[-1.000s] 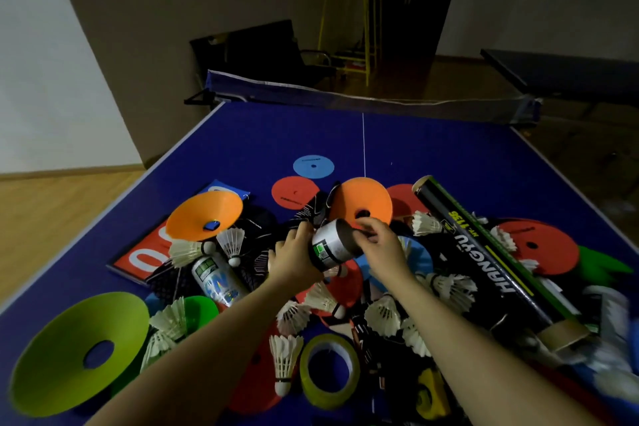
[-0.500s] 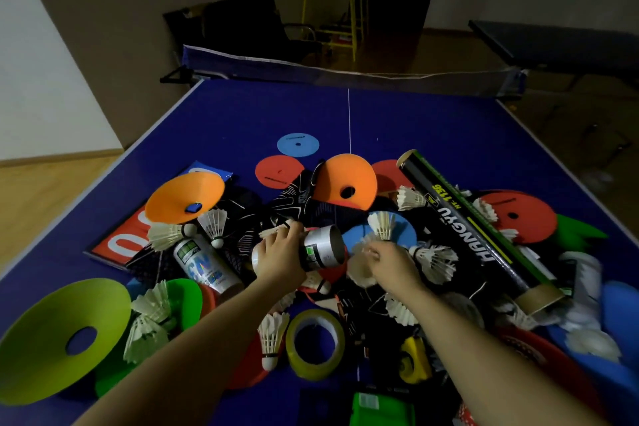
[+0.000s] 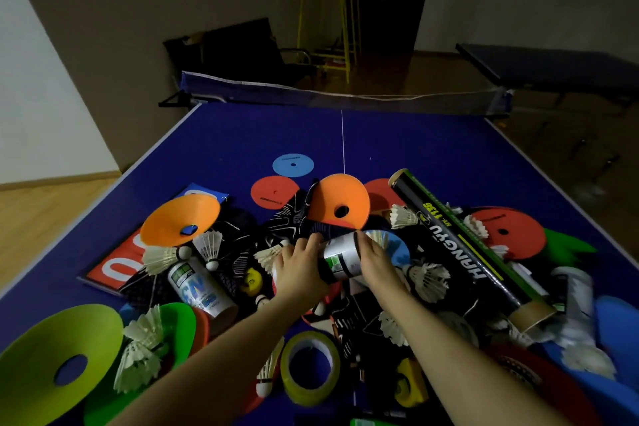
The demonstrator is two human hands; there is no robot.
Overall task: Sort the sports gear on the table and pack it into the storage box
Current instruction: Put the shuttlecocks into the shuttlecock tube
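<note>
Head view: left hand [image 3: 300, 272] and right hand [image 3: 377, 263] each curl a grip round a silver tube [image 3: 340, 260] above the gear pile at bench [image 3: 242, 135] centre; long black tube [image 3: 463, 245] lies at three o'clock.

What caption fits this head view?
Both hands, left and right, hold a short silver tube above a pile of sports gear on a blue table.
</note>
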